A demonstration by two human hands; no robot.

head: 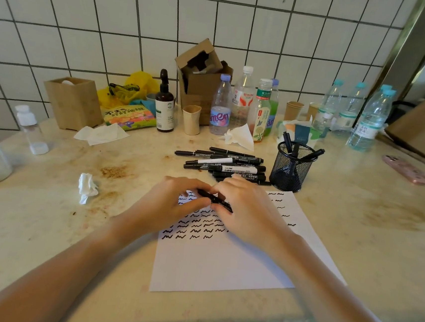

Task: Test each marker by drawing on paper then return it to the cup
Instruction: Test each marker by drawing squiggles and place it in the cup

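Dozens of black squiggles fill the upper part of the paper (pixel 222 260), so testing looks well under way. About ten markers (pixel 225 165) lie piled beside the mesh cup (pixel 291 168), which holds only a few. Left hand (pixel 173 203) and right hand (pixel 250 213) both pinch a slim black marker (pixel 214 199) over the sheet.

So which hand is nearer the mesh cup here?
Right. The right hand sits just left of and in front of the mesh cup, gripping the marker. The left hand grips the marker's other end, farther left.
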